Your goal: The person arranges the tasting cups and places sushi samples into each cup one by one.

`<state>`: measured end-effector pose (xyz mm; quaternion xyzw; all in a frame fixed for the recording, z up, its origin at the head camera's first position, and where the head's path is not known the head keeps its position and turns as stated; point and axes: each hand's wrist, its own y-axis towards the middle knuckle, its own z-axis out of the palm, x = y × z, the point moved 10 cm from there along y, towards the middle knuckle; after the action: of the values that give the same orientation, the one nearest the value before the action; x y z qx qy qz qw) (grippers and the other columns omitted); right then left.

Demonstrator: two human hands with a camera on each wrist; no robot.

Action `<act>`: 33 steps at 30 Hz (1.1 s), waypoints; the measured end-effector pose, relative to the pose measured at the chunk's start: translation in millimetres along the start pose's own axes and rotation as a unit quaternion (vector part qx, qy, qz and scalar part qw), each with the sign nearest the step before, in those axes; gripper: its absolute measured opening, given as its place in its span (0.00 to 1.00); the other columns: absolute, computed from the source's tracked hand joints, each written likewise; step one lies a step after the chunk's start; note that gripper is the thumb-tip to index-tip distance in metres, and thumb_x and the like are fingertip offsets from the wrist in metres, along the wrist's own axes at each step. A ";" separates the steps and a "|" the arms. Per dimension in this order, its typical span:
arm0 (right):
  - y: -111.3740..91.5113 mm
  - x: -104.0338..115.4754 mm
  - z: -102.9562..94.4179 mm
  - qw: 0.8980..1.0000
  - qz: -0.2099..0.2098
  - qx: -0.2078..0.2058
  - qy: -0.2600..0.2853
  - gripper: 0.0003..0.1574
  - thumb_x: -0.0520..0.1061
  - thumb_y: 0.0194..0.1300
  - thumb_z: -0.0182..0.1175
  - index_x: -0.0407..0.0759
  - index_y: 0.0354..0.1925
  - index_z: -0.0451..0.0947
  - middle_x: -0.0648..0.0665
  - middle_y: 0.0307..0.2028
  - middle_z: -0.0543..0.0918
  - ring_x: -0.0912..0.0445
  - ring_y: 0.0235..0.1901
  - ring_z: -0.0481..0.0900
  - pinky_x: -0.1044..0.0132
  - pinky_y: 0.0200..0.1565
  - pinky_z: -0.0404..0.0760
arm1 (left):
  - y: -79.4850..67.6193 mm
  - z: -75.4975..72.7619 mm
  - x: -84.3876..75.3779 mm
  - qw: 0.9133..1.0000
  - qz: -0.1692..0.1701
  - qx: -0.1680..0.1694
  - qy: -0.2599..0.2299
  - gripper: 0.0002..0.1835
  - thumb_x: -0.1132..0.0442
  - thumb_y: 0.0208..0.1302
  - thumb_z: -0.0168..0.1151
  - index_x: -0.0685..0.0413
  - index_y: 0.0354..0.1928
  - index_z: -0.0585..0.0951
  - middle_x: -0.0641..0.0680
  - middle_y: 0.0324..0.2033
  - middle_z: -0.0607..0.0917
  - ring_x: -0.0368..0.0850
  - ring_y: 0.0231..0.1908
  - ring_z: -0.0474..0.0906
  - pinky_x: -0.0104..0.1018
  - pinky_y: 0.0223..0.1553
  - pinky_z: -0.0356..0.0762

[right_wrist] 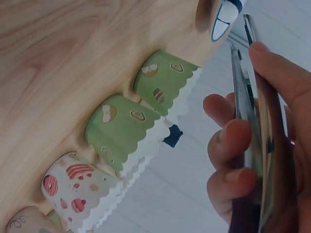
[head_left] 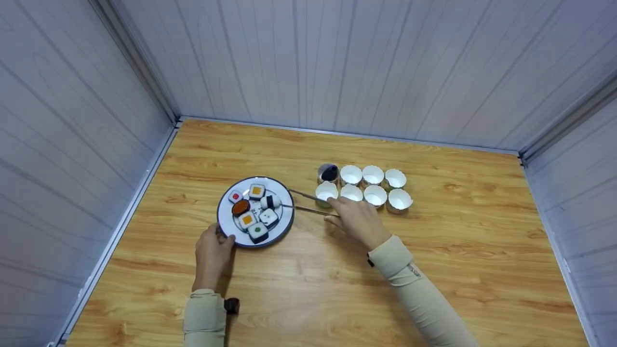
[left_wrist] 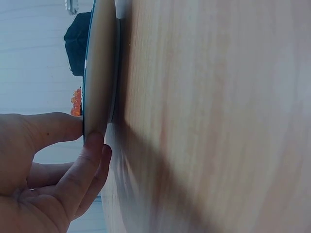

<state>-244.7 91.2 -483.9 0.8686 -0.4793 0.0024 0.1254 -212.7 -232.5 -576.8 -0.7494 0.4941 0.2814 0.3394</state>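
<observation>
A round white plate (head_left: 280, 231) with a blue rim carries several sushi pieces. My left hand (head_left: 212, 250) pinches its near-left rim; in the left wrist view the thumb lies on top and the fingers (left_wrist: 80, 177) underneath. Metal tongs (head_left: 308, 210) are gripped in my right hand (head_left: 359, 221), their two arms spread apart. One tip appears to reach a black-and-white sushi roll (head_left: 266, 202) on the plate's right side; contact cannot be told. The other tip is by the plate's upper right rim. In the right wrist view, fingers wrap the tongs (right_wrist: 265, 131), whose tips are toothed.
Right of the plate stand two rows of paper baking cups (head_left: 375, 195) with scalloped rims. A dark sushi piece (head_left: 329, 172) sits in the back-left cup. Pale panel walls (head_left: 313, 62) enclose the wooden table (head_left: 299, 289) at the back and both sides.
</observation>
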 end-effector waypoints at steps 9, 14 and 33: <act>14.5 9.2 11.2 1.000 0.003 0.025 -0.008 0.21 0.57 0.66 0.67 0.46 0.51 0.81 0.46 0.32 0.82 0.48 0.22 0.79 0.55 0.16 0.73 | 0.0 2.3 1.5 1.000 -0.019 0.008 0.006 0.29 0.69 0.70 0.60 0.68 0.70 0.66 0.66 0.55 0.78 0.54 0.49 0.76 0.46 0.50 0.79; 22.3 12.3 15.6 0.999 0.007 0.041 -0.004 0.21 0.56 0.66 0.67 0.48 0.53 0.81 0.46 0.33 0.82 0.48 0.21 0.78 0.54 0.17 0.73 | -0.8 3.1 2.3 1.000 -0.025 0.012 0.001 0.29 0.69 0.70 0.60 0.67 0.70 0.66 0.65 0.55 0.78 0.53 0.49 0.76 0.45 0.50 0.78; 29.0 2.9 31.6 0.993 0.035 0.101 0.053 0.20 0.58 0.67 0.65 0.49 0.50 0.81 0.48 0.36 0.85 0.46 0.31 0.83 0.49 0.25 0.78 | -1.8 0.8 0.9 1.000 -0.015 0.001 0.015 0.28 0.68 0.70 0.61 0.68 0.69 0.67 0.62 0.46 0.80 0.51 0.43 0.76 0.41 0.40 0.78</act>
<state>-270.9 67.1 -507.8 0.8582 -0.4995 0.1014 0.0616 -210.8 -231.9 -577.6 -0.7605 0.4884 0.2643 0.3365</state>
